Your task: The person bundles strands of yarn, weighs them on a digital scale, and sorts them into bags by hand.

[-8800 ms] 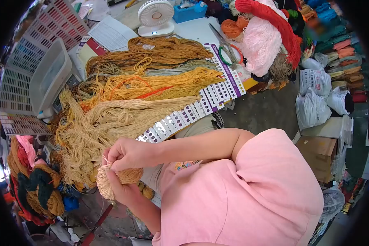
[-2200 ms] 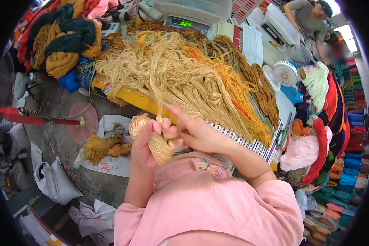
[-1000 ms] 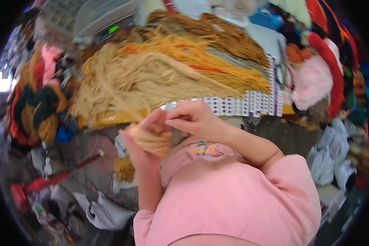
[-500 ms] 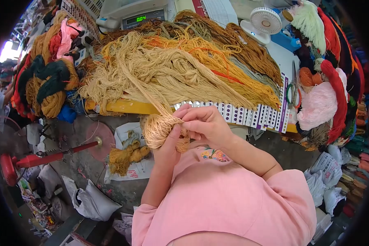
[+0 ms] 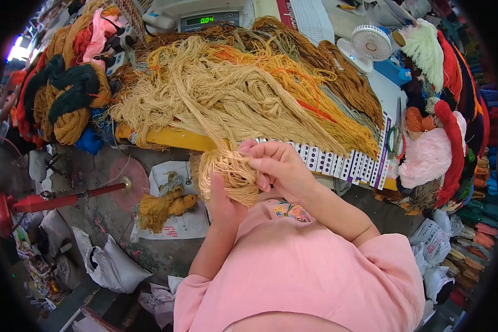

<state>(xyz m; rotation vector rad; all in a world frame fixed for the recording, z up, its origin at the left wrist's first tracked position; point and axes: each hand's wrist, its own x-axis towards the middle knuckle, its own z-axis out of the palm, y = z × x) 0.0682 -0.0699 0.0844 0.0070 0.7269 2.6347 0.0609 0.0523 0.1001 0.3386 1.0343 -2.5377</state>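
Observation:
My left hand (image 5: 226,203) cups a ball of pale peach yarn (image 5: 229,176) from below, with the thumb up along its near side and the other fingers hidden behind it. At the ball's upper right, my right hand (image 5: 282,169) has thumb and forefinger pinched on yarn strands. A twisted beige strand (image 5: 196,113) runs from the top of the ball up to a large pile of beige yarn (image 5: 227,88) lying on the table. Both hands are just in front of the table edge, over the lap.
Golden and brown skeins (image 5: 337,99) lie behind the beige pile. A punched card strip (image 5: 337,160) lines the table edge, with scissors (image 5: 395,133) at its right. A digital scale (image 5: 210,20) and small white fan (image 5: 371,43) stand behind. A red floor fan (image 5: 66,202) is at left.
My left thumb has lifted off the upper part of the ball and now points upward lower down. The ball has turned, showing looser loops. The view has shifted slightly.

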